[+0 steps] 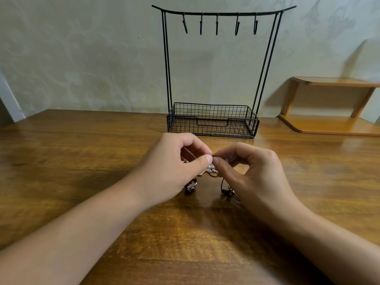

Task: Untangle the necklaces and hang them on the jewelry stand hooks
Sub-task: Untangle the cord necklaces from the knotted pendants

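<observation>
- The left hand (174, 167) and the right hand (253, 175) meet above the brown wooden table (82, 161), thumb tips almost touching.
- Each hand pinches, between thumb and curled fingers, a part of the tangled necklaces (211, 169), a bundle of thin black cord and small metal ornaments.
- The bundle hangs from the fingers; its lower parts, a patterned metal piece under the left hand and dark beads on cord under the right hand, reach down to the table.
- Just behind the hands stands the black wire jewelry stand (213, 120) with a mesh basket as its base.
- Five black hooks (217, 24) hang from its curved top bar, all bare.
- A small wooden shelf (329, 124) stands at the right, against the pale wall.
</observation>
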